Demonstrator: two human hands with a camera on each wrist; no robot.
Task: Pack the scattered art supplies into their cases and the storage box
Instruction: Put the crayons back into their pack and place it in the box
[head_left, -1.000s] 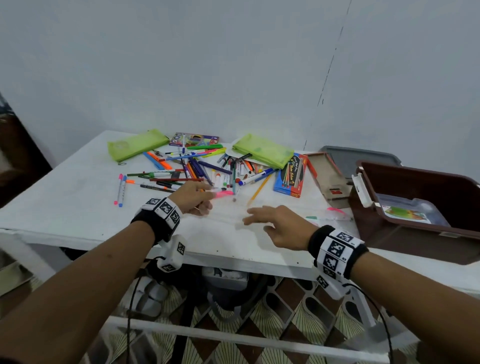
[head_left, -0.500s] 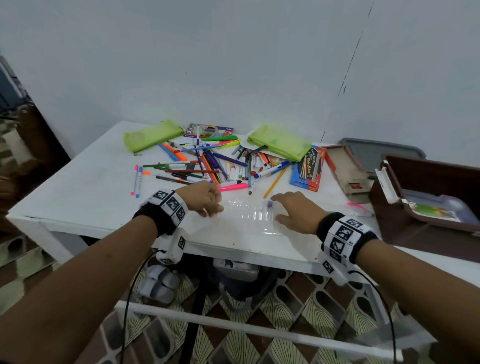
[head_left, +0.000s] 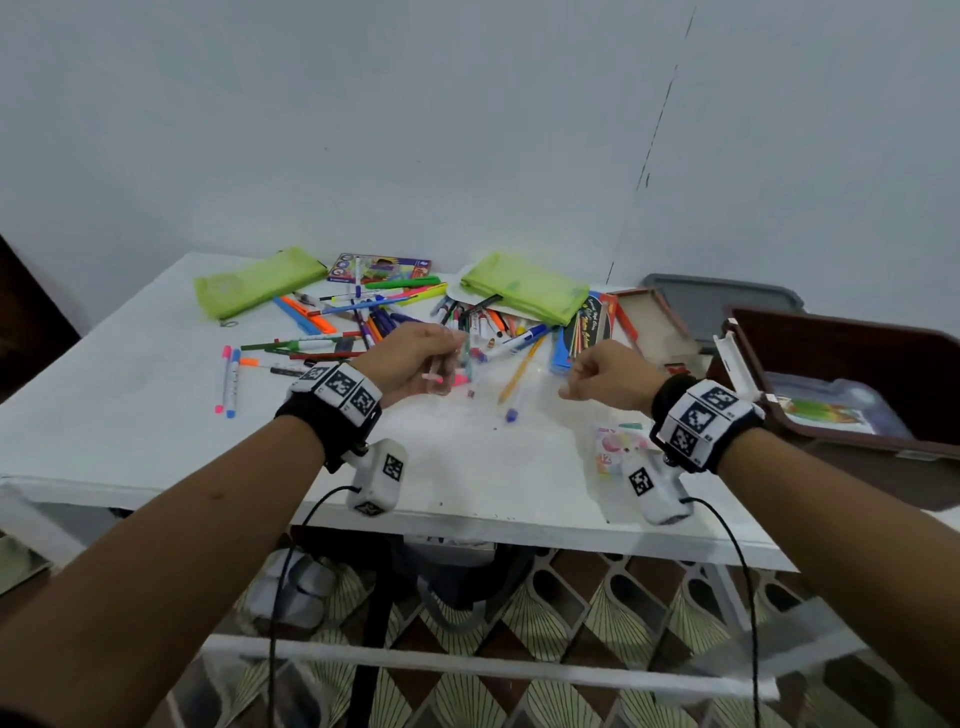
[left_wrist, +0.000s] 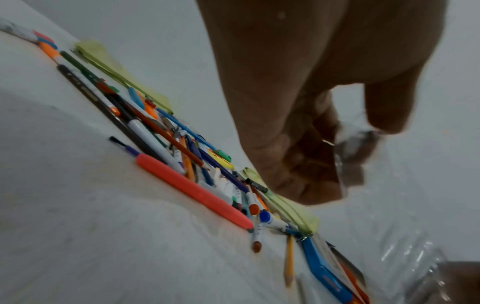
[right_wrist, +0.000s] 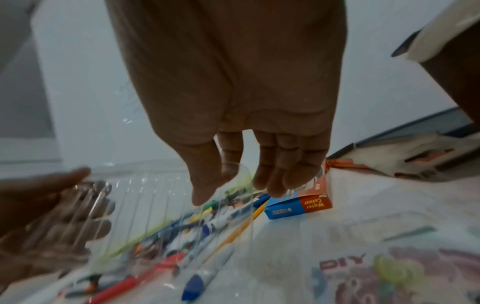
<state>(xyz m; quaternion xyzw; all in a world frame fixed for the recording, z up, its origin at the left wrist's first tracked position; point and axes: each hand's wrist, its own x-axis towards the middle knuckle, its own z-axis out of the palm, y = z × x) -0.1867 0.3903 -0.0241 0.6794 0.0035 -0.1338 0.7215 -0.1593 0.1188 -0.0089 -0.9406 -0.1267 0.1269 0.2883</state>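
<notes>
A clear ribbed plastic pen case (head_left: 511, 382) hangs just above the white table (head_left: 130, 415), stretched between my two hands. My left hand (head_left: 441, 364) pinches its left end, thumb over curled fingers (left_wrist: 306, 174) in the left wrist view. My right hand (head_left: 574, 384) pinches the right end, and the case (right_wrist: 155, 205) shows clearly below its thumb and fingers. Behind the case lies a pile of pens, markers and pencils (head_left: 374, 322). The brown storage box (head_left: 841, 374) stands open at the right.
Two green pouches (head_left: 254, 283) (head_left: 524, 286) lie at the back. A blue pencil box (head_left: 582, 332), an open cardboard box (head_left: 660, 322) and a grey lid (head_left: 722, 306) sit right of the pile. A DIY sticker packet (head_left: 618, 447) lies under my right wrist. Two pens (head_left: 228, 379) lie apart at left.
Both hands lay on the clear case on the table. Now they have curled onto its ends and lifted it slightly off the surface.
</notes>
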